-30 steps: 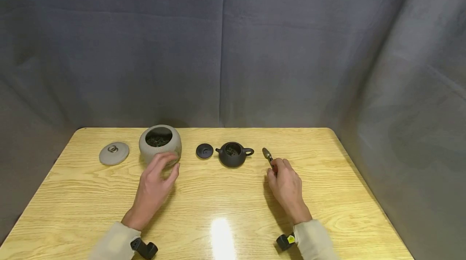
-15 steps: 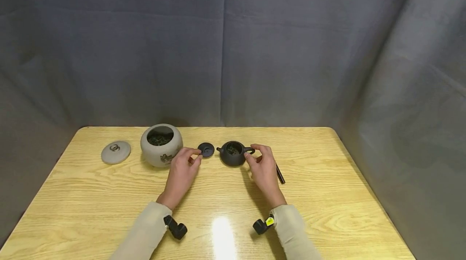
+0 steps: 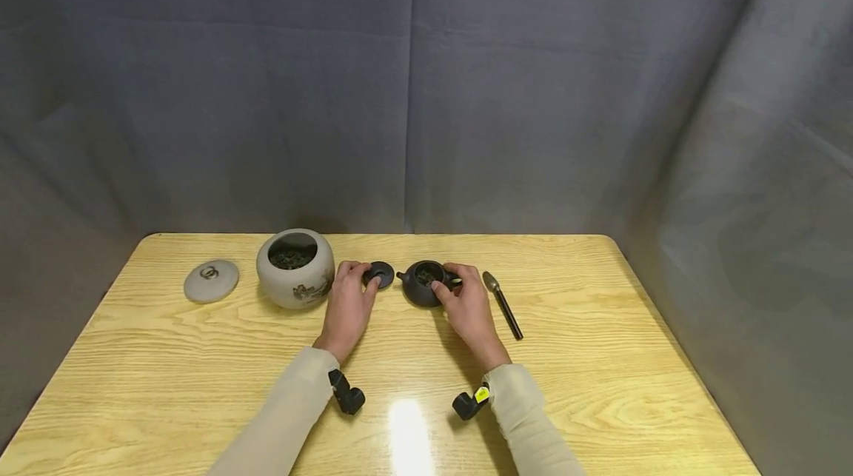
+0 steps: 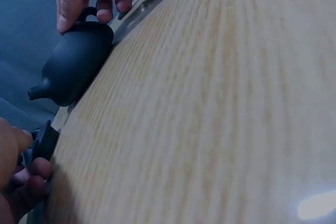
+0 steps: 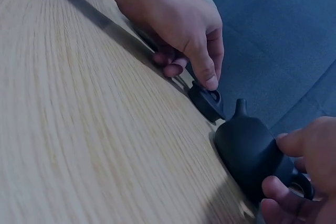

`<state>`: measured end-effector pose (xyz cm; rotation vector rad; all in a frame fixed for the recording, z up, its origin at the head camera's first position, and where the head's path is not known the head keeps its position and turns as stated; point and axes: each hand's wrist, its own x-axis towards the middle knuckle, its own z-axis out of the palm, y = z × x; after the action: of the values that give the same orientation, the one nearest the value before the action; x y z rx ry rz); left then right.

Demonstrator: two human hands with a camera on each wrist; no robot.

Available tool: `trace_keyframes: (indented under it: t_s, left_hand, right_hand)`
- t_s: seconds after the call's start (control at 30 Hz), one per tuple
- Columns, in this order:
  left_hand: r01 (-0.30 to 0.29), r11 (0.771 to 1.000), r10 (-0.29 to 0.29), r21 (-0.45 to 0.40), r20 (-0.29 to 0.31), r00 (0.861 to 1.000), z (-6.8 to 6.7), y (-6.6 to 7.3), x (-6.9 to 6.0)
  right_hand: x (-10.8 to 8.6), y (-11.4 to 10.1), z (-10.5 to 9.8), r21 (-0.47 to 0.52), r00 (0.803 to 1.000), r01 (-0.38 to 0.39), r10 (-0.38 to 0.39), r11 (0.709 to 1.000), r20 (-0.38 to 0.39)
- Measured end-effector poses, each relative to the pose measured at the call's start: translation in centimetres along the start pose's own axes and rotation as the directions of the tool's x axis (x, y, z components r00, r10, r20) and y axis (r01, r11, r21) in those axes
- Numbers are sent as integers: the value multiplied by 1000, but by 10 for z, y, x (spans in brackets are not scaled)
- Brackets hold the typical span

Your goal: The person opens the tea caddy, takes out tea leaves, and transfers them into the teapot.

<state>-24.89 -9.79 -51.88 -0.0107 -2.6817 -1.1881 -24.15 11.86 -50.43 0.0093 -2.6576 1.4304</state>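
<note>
A dark teapot (image 3: pixel 416 297) with tea leaves inside stands uncovered on the table, its spout to the left. My right hand (image 3: pixel 470 312) holds it at the handle side, the thumb at the rim; in the right wrist view fingers curl by the teapot's (image 5: pixel 247 148) handle. Left of the spout lies the small dark teapot lid (image 3: pixel 382 273). My left hand (image 3: pixel 348 307) pinches this lid between thumb and fingers. The left wrist view shows the teapot lid (image 4: pixel 46 141) low, partly hidden by fingers.
A round grey jar (image 3: pixel 293 285) of tea leaves stands left of my left hand. Its grey lid (image 3: pixel 211 282) lies farther left. Right of the teapot lies a small scoop (image 3: pixel 506 311) with a black handle. Grey cloth (image 3: pixel 266 91) hangs behind the wooden table (image 3: pixel 600 357).
My right hand has put down the scoop and moved left to the teapot. From beside the jar, my left hand has moved right and taken hold of the teapot lid.
</note>
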Motion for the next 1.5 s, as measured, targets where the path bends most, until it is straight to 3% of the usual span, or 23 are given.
trace_keyframes:
  t_s: [0.4, 0.67, 0.77, 0.93, 1.1, 1.5]
  left_hand:
    - [21, 997, -19, 77, -22, 1000, 9, 1, 5]
    - [44, 999, -43, 31, -33, 999, 5, 2, 7]
    - [45, 999, -45, 12, -63, 997, 5, 0, 6]
    - [-14, 998, 7, -55, -128, 992, 3, 6, 4]
    - [-96, 991, 81, -96, -150, 985, 0, 21, 6]
    - [-144, 987, 139, -74, -61, 988, 6, 44, 6]
  right_hand:
    - [2, 5, -2, -37, 999, 13, -11, 999, 49]
    - [2, 4, -2, -59, 998, 24, -20, 998, 60]
    - [2, 3, -2, -68, 998, 25, -20, 997, 67]
    - [2, 2, -5, -69, 998, 20, -15, 997, 65]
    - [3, 2, -6, -72, 998, 10, -6, 997, 62]
    - [4, 0, -6, -99, 998, 12, -6, 995, 66]
